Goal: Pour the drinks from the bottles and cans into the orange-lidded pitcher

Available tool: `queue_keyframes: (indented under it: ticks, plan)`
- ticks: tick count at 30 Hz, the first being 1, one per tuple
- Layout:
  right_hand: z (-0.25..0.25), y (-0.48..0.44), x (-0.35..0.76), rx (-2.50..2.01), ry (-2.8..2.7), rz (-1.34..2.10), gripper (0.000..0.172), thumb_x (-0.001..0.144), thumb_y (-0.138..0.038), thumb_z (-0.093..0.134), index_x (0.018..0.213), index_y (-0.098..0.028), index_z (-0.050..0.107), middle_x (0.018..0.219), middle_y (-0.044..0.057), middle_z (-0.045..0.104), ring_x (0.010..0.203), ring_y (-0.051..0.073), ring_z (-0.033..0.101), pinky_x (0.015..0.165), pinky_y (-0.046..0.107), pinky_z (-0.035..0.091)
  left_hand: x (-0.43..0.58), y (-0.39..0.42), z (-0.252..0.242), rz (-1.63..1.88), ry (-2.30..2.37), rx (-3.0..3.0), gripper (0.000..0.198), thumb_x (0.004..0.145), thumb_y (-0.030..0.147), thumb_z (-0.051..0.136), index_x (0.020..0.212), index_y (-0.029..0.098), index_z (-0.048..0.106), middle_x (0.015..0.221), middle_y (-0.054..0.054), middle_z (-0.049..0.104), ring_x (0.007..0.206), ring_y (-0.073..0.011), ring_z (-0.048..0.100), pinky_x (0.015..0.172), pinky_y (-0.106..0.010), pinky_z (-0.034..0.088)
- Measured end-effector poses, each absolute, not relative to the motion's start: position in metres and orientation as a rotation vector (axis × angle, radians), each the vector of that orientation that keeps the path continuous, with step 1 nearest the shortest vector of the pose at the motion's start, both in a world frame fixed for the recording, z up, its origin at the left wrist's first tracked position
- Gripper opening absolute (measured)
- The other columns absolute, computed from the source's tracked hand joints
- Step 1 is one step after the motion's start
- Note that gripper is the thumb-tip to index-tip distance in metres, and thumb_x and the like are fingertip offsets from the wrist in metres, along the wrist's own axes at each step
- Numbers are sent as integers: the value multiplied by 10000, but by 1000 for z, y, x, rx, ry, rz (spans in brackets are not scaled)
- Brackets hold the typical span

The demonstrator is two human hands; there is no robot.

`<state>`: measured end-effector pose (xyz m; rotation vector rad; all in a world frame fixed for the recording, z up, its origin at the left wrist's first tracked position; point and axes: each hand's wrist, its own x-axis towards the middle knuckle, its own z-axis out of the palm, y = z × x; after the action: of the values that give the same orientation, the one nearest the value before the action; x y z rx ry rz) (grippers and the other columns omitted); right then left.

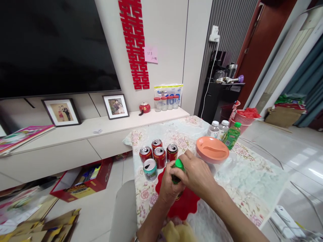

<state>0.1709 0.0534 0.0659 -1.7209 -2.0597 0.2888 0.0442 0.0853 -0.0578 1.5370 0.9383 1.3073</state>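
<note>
A green-capped bottle is held over a red scalloped mat. My left hand is wrapped round its body, and my right hand has its fingers closed at the green cap. Much of the bottle is hidden by the hands. Left of them stand several opened cans, most of them red, with a teal one in front. To the right is a container with an orange divided lid. Behind it stand two clear white-capped bottles and a green bottle.
The table has a floral cloth. Behind it a white cabinet bears photo frames, a red pot and several red-lidded jars. Pink baskets stand at the right. On the floor lie a red box and a white power strip.
</note>
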Motion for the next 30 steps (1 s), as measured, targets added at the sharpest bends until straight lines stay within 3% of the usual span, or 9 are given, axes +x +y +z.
queue_keyframes:
  ticks: [3,5,9,13,18,22,26,30]
  plan:
    - [66,51,181,-1496,-2088,372,367,989,-258,601,1339,-156,648,1309,148,662,1202,281,668,1006,442,554,45,85,-57,1279,937,1541,642,733,548,760,1242,213,556,1141,-85,723,1037,-295,718,959,-437,596]
    - [63,52,188,-1338,-2112,402,426,1001,-174,521,1417,-178,611,1418,134,649,1331,226,615,1110,398,514,46,84,-56,1261,924,1537,639,750,526,755,1257,204,537,1163,-89,719,1039,-284,715,960,-429,594]
    - [51,59,189,-1201,-2092,404,337,1032,-169,472,1248,-213,726,1228,99,735,1191,210,665,1049,389,545,46,85,-56,1256,883,1520,655,739,515,767,1255,195,524,1163,-94,711,1051,-288,714,953,-426,595]
    - [45,58,184,-1322,-1941,343,311,982,-233,617,1259,-162,739,1097,142,692,1076,287,653,954,485,573,44,84,-52,1281,957,1550,611,738,507,780,1217,210,546,1154,-89,712,1061,-294,716,972,-436,590]
    - [51,52,190,-1212,-1992,400,524,992,-215,574,1515,-209,571,1434,142,660,1346,251,619,1111,443,543,45,81,-50,1270,952,1558,568,768,497,767,1215,221,550,1137,-75,712,1023,-274,707,958,-426,587]
    - [41,55,187,-1150,-2011,394,426,1028,-187,461,1395,-239,670,1269,103,754,1195,226,694,1029,425,582,46,84,-56,1271,932,1538,610,743,503,768,1236,218,548,1137,-79,716,1013,-281,712,923,-421,590]
    - [32,55,177,-1297,-1862,299,427,995,-241,557,1382,-112,681,1107,180,719,1098,324,658,971,555,574,45,87,-62,1307,954,1552,604,731,497,748,1230,206,568,1114,-85,707,1016,-297,704,937,-450,582]
    - [41,51,180,-1238,-1890,368,540,954,-223,621,1491,-165,606,1353,162,695,1281,286,640,1084,485,558,45,87,-66,1310,934,1559,598,764,491,741,1259,201,574,1148,-93,711,1039,-302,701,962,-464,576]
